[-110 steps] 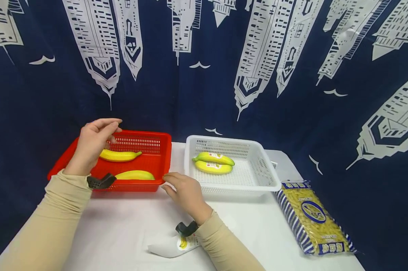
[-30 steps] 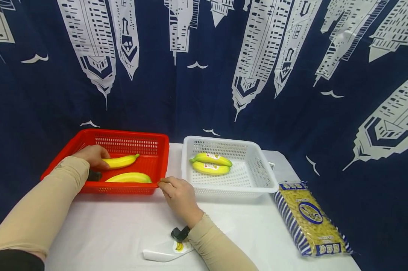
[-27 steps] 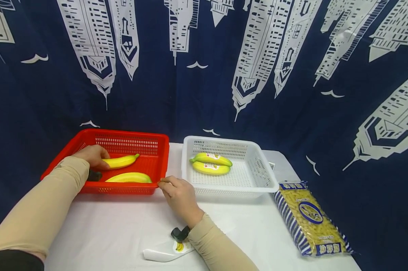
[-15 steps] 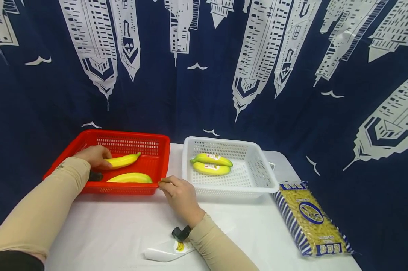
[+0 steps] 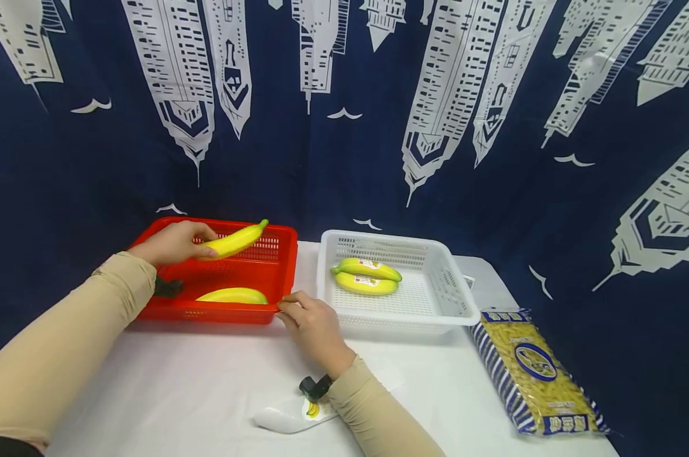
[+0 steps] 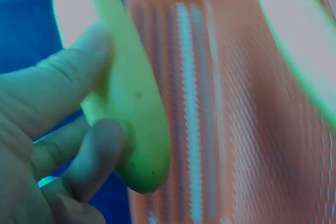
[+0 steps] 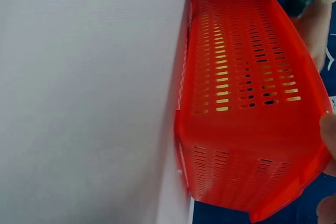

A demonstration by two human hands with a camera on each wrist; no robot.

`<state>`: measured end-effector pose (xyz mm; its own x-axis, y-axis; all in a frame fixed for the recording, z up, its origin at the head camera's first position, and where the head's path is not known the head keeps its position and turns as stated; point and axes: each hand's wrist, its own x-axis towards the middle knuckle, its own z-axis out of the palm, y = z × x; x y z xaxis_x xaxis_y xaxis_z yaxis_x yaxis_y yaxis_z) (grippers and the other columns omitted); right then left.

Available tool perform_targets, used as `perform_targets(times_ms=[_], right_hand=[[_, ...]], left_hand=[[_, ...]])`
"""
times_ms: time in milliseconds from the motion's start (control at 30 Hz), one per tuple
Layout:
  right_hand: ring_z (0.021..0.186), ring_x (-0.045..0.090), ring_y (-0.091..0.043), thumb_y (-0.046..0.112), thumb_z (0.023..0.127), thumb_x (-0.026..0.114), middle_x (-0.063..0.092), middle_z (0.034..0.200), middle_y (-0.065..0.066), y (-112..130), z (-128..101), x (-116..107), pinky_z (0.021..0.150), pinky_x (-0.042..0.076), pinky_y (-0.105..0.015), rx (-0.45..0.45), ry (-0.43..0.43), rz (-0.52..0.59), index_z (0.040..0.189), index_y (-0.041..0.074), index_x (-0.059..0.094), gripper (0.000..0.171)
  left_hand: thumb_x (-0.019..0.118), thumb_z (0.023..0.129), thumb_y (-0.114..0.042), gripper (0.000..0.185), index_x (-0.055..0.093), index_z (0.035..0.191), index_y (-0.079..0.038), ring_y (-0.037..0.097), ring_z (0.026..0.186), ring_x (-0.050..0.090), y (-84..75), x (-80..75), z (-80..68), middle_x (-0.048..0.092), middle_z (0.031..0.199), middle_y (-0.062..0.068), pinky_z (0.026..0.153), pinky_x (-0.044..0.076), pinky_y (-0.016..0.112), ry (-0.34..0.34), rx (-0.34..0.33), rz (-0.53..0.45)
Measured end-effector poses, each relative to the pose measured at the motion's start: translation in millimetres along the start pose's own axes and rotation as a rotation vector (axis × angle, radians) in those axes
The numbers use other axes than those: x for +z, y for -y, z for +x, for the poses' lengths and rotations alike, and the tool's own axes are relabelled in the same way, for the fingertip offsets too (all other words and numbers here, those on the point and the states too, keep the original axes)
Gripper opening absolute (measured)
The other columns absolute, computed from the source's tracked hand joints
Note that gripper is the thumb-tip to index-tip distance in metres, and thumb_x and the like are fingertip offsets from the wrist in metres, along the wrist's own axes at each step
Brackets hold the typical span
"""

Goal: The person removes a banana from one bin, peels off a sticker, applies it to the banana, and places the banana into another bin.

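Observation:
My left hand (image 5: 173, 244) grips a yellow banana (image 5: 235, 240) by one end and holds it lifted above the red basket (image 5: 264, 266). In the left wrist view my fingers (image 6: 79, 156) curl round that banana (image 6: 131, 119). A second banana (image 5: 232, 296) lies in the red basket near its front wall. My right hand (image 5: 310, 324) pinches the front right corner of the red basket; in the right wrist view the basket wall (image 7: 236, 103) fills the frame. Two bananas (image 5: 367, 277) lie in the white basket (image 5: 453, 304).
A bag of pasta (image 5: 535, 374) lies on the white table (image 5: 178, 393) at the right. A white sheet with a banana sticker (image 5: 289, 416) lies under my right forearm. A dark blue curtain with white towers (image 5: 344, 95) hangs behind the table.
My left hand has lifted the banana it gripped up out of the red basket, towards the right. The right hand stays on the basket's corner.

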<state>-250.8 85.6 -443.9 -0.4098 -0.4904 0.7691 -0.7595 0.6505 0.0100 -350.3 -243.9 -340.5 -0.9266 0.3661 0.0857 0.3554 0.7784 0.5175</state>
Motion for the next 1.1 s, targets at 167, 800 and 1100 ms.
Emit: perform_targets(times_ms=[167,800,1100], right_hand=[[0.087,0.071,-0.01,0.022,0.092,0.078,0.071,0.105,0.004,0.9,-1.7,-4.3,0.071,0.056,-0.023,0.012,0.028,-0.018,0.104,0.016,0.079,0.014],[0.066,0.062,-0.012,0.027,0.094,0.077,0.069,0.117,-0.01,8.0,-38.8,-50.2,0.06,0.053,-0.019,-0.06,-0.191,0.358,0.128,-0.002,0.06,0.049],[0.071,0.063,-0.012,0.011,0.091,0.079,0.071,0.115,-0.009,-1.8,-73.1,-62.0,0.062,0.052,-0.017,-0.041,-0.125,0.344,0.121,0.002,0.068,0.033]], left_hand=[[0.073,0.097,-0.034,0.045,0.062,0.131,-0.007,0.026,0.096,0.069,-42.9,9.0,-16.4,0.066,0.12,0.015,0.084,0.059,0.034,-0.042,0.027,-0.333],[0.063,0.102,-0.015,0.029,0.052,0.128,-0.004,0.016,0.089,0.073,-111.7,161.7,-98.4,0.074,0.103,0.003,0.073,0.059,0.029,-0.077,0.355,-1.05],[0.066,0.1,-0.008,0.024,0.056,0.122,-0.004,0.011,0.09,0.074,-101.7,195.1,-98.0,0.076,0.1,-0.005,0.073,0.059,0.031,-0.039,0.357,-0.973]])
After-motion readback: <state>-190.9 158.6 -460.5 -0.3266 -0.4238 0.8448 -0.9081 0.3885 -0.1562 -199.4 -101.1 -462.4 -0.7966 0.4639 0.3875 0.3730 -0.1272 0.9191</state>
